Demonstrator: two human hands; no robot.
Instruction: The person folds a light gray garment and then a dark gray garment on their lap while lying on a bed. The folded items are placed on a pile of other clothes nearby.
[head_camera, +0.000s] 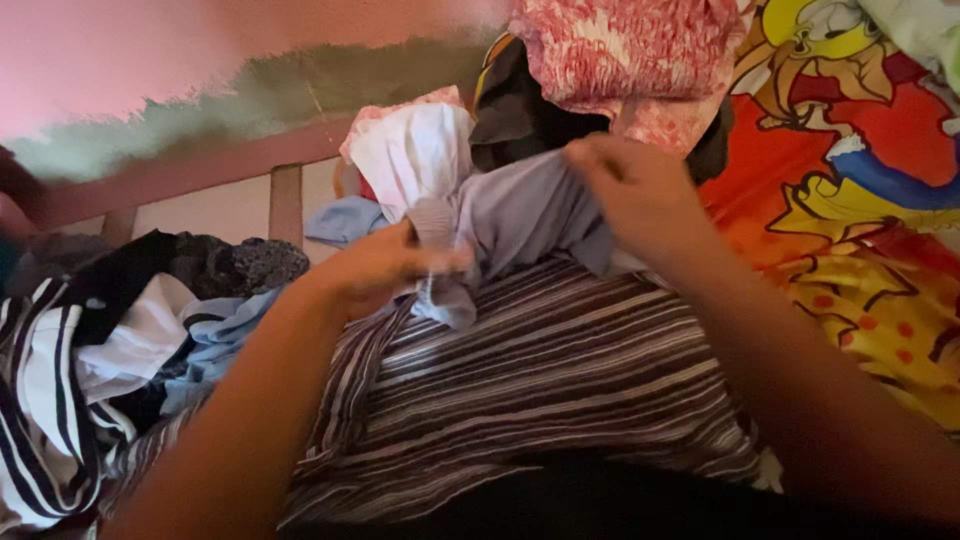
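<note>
Hands pinching pale grey garment: left hand and right hand both closed on it, above striped cloth; probably mid-fold, needing a steady grip.

The pale grey cloth garment lies on the brown-and-white striped fabric; the black-and-white striped clothes pile lies left, and the bright cartoon-printed bedsheet right.

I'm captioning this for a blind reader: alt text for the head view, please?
Two bare hands, left hand and right hand, grip a pale grey garment over a striped cloth, with heaped clothes to the left.

Bare forearms, sleeveless down to both hands
</note>
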